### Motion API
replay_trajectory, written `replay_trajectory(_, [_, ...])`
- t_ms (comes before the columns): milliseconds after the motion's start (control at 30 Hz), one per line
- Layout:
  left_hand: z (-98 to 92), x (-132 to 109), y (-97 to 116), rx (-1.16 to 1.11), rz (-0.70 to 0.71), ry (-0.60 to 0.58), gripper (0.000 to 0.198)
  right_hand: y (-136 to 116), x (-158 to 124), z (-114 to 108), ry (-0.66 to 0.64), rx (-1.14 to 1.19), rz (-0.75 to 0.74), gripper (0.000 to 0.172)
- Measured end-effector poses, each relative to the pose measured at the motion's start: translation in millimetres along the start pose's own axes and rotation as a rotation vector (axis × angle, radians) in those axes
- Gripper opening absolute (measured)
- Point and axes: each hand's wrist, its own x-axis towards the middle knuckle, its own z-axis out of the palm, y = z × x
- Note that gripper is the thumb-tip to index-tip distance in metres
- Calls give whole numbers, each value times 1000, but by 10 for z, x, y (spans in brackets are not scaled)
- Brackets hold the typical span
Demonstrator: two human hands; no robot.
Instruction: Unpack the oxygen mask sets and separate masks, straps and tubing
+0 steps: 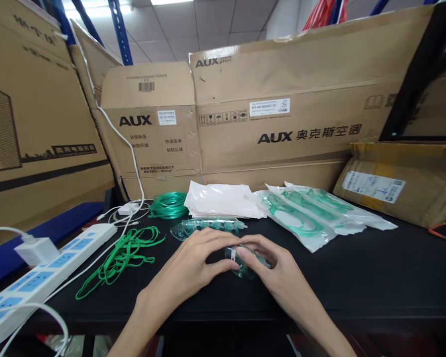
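Note:
Both hands meet at the middle of the black table around a clear green-tinted plastic face mask (245,269) with a small pale strip on it. My left hand (202,255) has its fingers arched over the mask's left side, thumb against its edge. From the right, my right hand (265,258) grips the same mask, thumb on top and fingers curled behind. Parts of the mask are hidden by the fingers. Just behind my left hand lies a row of nested clear masks (211,224). Left of it are a coil of green tubing (168,205) and loose green elastic straps (122,258).
White pouches (225,201) lie at the back, with several sealed packs of green tubing (295,220) to their right. A power strip (40,277) with white cables runs along the left. Cardboard boxes (282,119) wall the back; a taped carton (405,183) stands right.

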Motion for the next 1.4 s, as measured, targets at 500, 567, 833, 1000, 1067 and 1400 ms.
replay_trajectory(500, [-63, -11, -14, -22, 21, -45, 36, 92, -90, -69, -9, -123, 20, 32])
replay_trajectory(567, [-41, 2, 0, -16, 28, -35, 34, 109, -98, -68, 11, -168, 16, 31])
replay_trajectory(833, [-402, -101, -6, -43, -208, 81, 19, 200, -51, -68, 39, -215, 15, 37])
replay_trajectory(1000, [-495, -392, -134, 111, -271, -83, 12, 203, -45, -68, 40, -210, 29, 40])
replay_trajectory(1067, [-469, -488, -186, 194, -286, -142, 15, 193, -47, -73, 39, -222, 18, 38])
replay_trajectory(1400, [-511, -727, -244, 372, -372, -187, 29, 198, -23, -75, 7, -128, 25, 37])
